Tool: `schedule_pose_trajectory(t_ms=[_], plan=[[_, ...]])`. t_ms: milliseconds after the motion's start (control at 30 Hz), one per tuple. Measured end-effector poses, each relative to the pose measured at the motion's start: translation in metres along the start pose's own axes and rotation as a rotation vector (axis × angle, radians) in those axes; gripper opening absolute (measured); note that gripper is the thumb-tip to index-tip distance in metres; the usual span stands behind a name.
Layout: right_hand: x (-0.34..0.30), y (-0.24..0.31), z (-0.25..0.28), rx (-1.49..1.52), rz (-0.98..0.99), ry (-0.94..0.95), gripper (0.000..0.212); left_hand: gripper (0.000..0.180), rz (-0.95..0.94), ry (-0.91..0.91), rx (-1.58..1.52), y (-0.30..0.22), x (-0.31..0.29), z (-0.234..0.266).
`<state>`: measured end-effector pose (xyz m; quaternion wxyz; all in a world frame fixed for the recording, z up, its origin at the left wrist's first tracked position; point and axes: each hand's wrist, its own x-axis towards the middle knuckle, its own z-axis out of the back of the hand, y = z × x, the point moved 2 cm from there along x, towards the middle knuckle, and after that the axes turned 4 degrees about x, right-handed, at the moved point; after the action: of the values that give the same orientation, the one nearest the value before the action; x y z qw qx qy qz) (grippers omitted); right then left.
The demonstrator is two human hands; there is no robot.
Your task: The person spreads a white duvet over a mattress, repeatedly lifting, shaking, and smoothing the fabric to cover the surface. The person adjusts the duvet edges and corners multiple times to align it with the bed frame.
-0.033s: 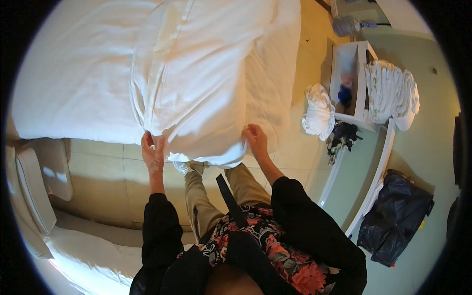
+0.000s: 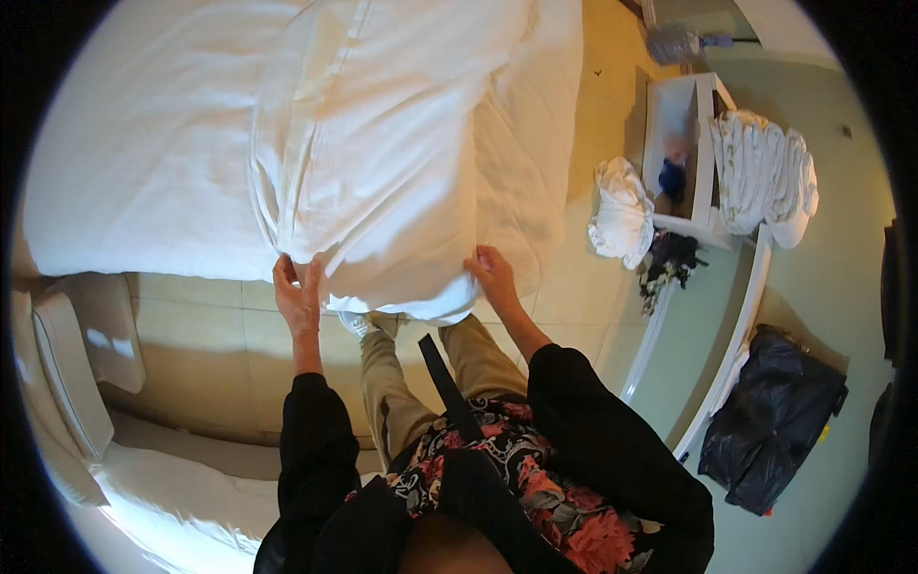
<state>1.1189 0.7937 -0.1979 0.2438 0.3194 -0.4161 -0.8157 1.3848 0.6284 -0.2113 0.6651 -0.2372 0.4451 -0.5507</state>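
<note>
A wide white duvet (image 2: 382, 143) covers the bed, with a ridge of long folds running away from me through its middle. At the near edge, where these folds gather, my left hand (image 2: 298, 292) has thumb and fingers on either side of the cloth. Farther right, my right hand (image 2: 493, 275) pinches the side edge of the same duvet between thumb and fingers. Between my hands, its near end hangs loosely over the bed's edge, above my shoes. A flatter white sheet (image 2: 521, 182) shows beyond the right edge.
A crumpled white cloth bundle (image 2: 622, 212) lies on the tiled floor at the right. Past it stand a white open cabinet (image 2: 703, 148), folded white linen (image 2: 760, 172) and a black plastic bag (image 2: 770, 421). A pale chair (image 2: 72, 368) is at the left; a white-covered surface (image 2: 182, 497) lies behind me.
My right hand has shifted very slightly left with the duvet's edge. My left hand stays at the folds.
</note>
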Motion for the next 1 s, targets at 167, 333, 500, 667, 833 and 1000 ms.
schedule_pose_trajectory(t_ms=[167, 333, 500, 667, 833, 1000], plan=[[-0.012, -0.002, -0.027, 0.146, -0.088, 0.066, 0.032, 0.032, -0.124, -0.215, 0.401, -0.008, 0.003, -0.017], [-0.033, 0.002, -0.024, 0.583, -0.198, -0.111, 0.024, 0.029, -0.108, -0.188, 0.153, -0.019, -0.003, -0.018], [-0.054, 0.001, -0.004, 0.679, -0.320, -0.088, 0.023, 0.027, -0.228, -0.179, 0.327, 0.022, 0.009, -0.003], [-0.044, -0.063, -0.032, 0.421, -0.215, -0.217, 0.025, 0.016, -0.395, -0.270, 0.319, -0.048, 0.017, -0.008], [-0.049, -0.061, -0.036, 0.678, -0.268, -0.071, 0.021, 0.018, -0.560, -0.144, 0.127, -0.102, 0.076, -0.054], [-0.064, -0.046, -0.027, 0.712, -0.373, 0.272, 0.026, 0.036, -0.328, -0.031, 0.603, -0.131, 0.109, -0.114]])
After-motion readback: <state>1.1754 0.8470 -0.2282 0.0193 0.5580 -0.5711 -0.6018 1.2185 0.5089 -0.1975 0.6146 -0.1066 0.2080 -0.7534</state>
